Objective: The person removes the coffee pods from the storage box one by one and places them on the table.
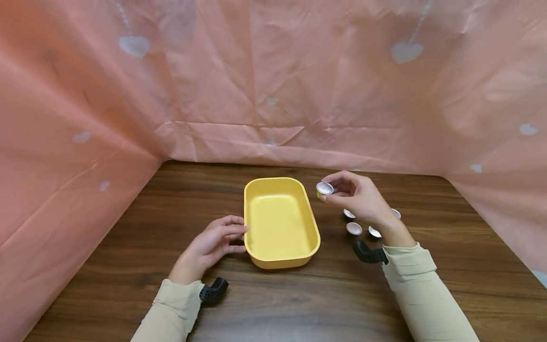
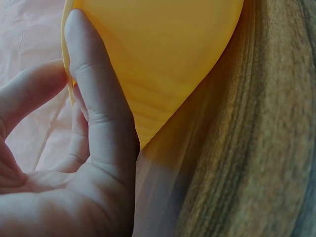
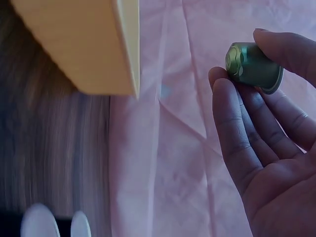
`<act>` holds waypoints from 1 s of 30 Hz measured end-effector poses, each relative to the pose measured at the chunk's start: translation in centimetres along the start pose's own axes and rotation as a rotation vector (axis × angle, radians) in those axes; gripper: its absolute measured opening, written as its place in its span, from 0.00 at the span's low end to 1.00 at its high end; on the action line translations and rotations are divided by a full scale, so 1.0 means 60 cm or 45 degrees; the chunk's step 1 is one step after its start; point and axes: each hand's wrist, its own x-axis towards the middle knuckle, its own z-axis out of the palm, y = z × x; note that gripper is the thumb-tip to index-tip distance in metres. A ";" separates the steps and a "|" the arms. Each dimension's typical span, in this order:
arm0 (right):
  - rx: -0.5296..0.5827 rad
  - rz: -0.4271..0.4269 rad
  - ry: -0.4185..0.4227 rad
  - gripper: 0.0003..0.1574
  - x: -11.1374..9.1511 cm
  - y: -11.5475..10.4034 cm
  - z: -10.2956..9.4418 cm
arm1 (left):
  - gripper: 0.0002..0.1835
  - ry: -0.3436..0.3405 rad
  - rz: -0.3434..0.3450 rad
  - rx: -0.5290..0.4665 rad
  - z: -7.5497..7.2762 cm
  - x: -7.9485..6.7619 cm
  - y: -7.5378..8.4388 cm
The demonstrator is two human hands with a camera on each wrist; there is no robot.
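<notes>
A coffee capsule (image 1: 325, 188) with a silver foil lid and a green body is pinched between the thumb and fingertips of my right hand (image 1: 356, 194). It is held above the table, just right of the yellow bin's far end; its green side (image 3: 252, 66) shows in the right wrist view. My left hand (image 1: 215, 241) is at the left side of the rectangular yellow bin (image 1: 279, 263). In the left wrist view its fingers (image 2: 96, 89) touch the bin's rim and outer wall. The bin's visible inside holds nothing.
Several more foil-topped capsules (image 1: 353, 229) lie on the brown wooden table (image 1: 171, 209) right of the bin, partly under my right hand and wrist. A pink curtain (image 1: 290, 95) with pale hearts encloses the back and sides.
</notes>
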 end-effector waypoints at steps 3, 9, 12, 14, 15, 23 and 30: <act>-0.024 0.010 0.024 0.24 -0.014 0.005 -0.016 | 0.05 -0.003 -0.001 0.005 0.000 -0.003 -0.003; -0.058 -0.017 0.124 0.23 -0.036 0.024 -0.062 | 0.05 -0.003 0.005 0.028 0.003 0.004 -0.001; -0.078 0.003 0.167 0.24 -0.048 0.038 -0.087 | 0.06 -0.004 0.001 0.029 0.004 0.005 -0.001; -0.088 0.026 0.197 0.24 -0.056 0.045 -0.103 | 0.06 0.001 -0.001 0.029 0.003 0.004 0.000; -0.094 0.033 0.212 0.25 -0.060 0.049 -0.110 | 0.06 0.005 -0.001 0.029 0.002 0.003 0.000; -0.114 0.045 0.315 0.24 -0.078 0.062 -0.158 | 0.06 0.020 -0.002 0.021 -0.009 -0.007 0.005; -0.048 0.073 0.375 0.23 -0.097 0.078 -0.192 | 0.05 0.021 0.004 0.018 -0.012 -0.010 0.007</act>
